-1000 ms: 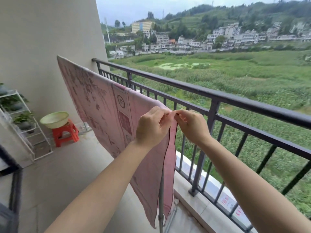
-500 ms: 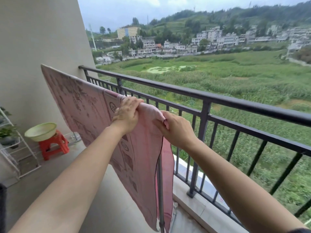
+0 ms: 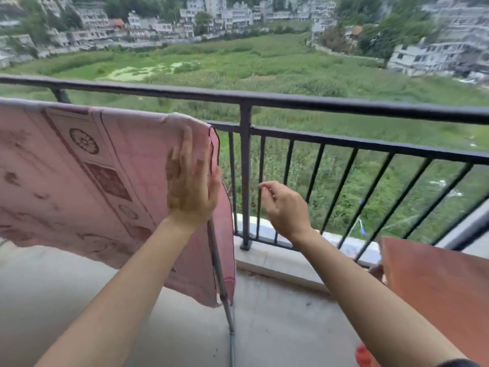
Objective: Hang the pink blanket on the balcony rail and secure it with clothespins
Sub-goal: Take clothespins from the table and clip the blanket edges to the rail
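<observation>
The pink patterned blanket [image 3: 92,181] hangs folded over a bar just inside the black balcony rail [image 3: 344,104], with its right edge near a rail post. My left hand [image 3: 189,186] lies flat and open against the blanket close to that edge, fingers pointing up. Just right of the blanket, my right hand [image 3: 284,207] hovers in front of the railing bars with loosely curled fingers, touching nothing and holding nothing. No clothespin is in view.
A thin grey metal leg [image 3: 225,300] slants down from under the blanket's right edge to the concrete floor. A reddish-brown flat surface [image 3: 436,282] juts in at the lower right, with something red [image 3: 362,356] below it. Beyond the rail lie green fields and buildings.
Both hands have let go of the blanket's top edge. My left hand now lies flat on the cloth and my right hand has pulled away to the right. The view has swung right.
</observation>
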Available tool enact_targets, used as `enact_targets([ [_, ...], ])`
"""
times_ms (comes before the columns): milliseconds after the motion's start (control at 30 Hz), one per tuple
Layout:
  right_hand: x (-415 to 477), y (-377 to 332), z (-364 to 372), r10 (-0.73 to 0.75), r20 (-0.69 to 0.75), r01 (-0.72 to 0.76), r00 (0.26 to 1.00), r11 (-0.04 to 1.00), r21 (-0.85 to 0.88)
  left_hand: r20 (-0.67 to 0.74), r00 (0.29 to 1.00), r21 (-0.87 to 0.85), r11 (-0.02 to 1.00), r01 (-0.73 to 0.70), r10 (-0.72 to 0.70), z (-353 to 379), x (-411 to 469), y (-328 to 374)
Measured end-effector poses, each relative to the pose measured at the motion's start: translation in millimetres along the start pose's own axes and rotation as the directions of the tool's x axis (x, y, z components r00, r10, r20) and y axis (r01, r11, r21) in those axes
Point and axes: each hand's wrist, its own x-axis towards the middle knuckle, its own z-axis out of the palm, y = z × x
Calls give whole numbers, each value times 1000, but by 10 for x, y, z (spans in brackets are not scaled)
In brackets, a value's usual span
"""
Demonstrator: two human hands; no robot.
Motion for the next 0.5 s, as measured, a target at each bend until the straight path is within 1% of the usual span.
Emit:
enact_targets([
  [67,-458,450,-103,155,52,-146,987,978,-146,118,985,-47,992,-121,126,256,-288,273],
  [100,-713,680,-193,247,79,-225,966,950,-217,203,963,-75,983,-167,179,400,-449,423],
  [133,-973,891,-310,344,107,-303,933,909,-285,299,926,-112,972,-206,230,553,-620,583],
  [167,-1243,1084,-446,436,128,-371,891,860,-352,403,873,-153,961,-232,275,704,-789,752],
  [200,-1515,1255,-600,515,130,-427,847,805,-411,505,805,-189,950,-248,311,854,-947,934],
  [267,-2068,1516,-950,647,75,-538,759,688,-487,681,645,-228,937,-265,348,1149,-1214,1296],
  [300,-2334,1600,-1144,707,32,-599,707,621,-505,739,572,-240,933,-269,355,1275,-1308,1490],
  [400,-3082,1736,-1710,854,-82,-750,514,401,-525,827,403,-280,908,-310,393,1520,-1500,2191],
  [433,-3310,1750,-1877,882,-117,-787,457,339,-516,834,364,-313,899,-306,414,1572,-1550,2447],
  [500,-3743,1771,-2152,913,-193,-844,361,231,-484,818,334,-390,878,-278,469,1641,-1645,2972],
])
